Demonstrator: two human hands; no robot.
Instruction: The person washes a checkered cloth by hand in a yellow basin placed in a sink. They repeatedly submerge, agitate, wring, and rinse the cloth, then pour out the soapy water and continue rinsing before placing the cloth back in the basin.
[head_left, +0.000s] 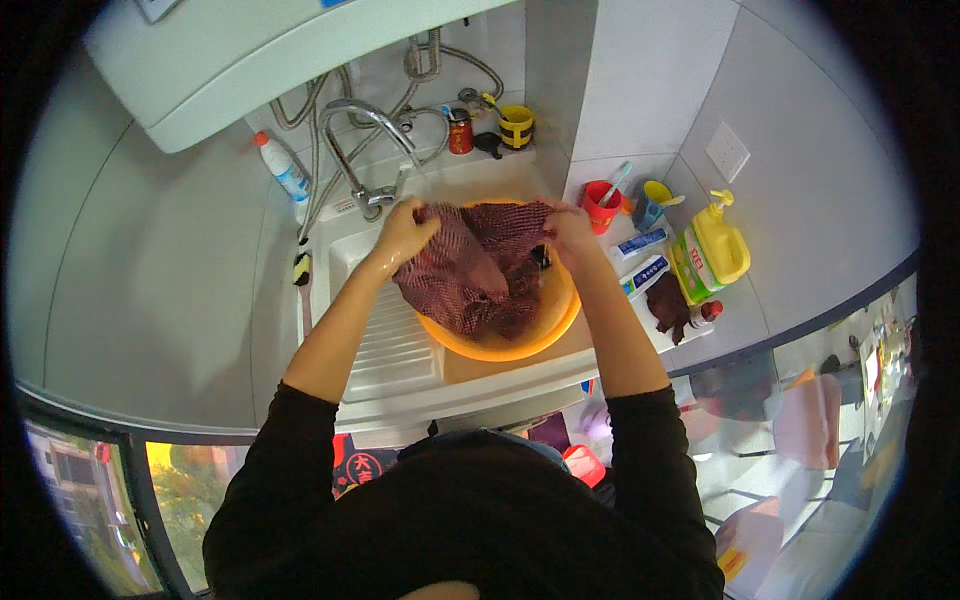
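Between my two hands a wet dark-red patterned cloth is spread, its lower part hanging into an orange plastic basin. My left hand grips the cloth's upper left edge. At its upper right edge, my right hand pinches the fabric. The basin sits in a white laundry sink, to the right of its ribbed washboard. Behind the cloth arches a chrome faucet, its spout over the sink. Most of the basin's inside is hidden by the cloth.
A white bottle and a scrub brush line the left side. At right are a red cup, toothpaste boxes, a yellow detergent jug and a dark crumpled cloth. A white cabinet overhangs the back.
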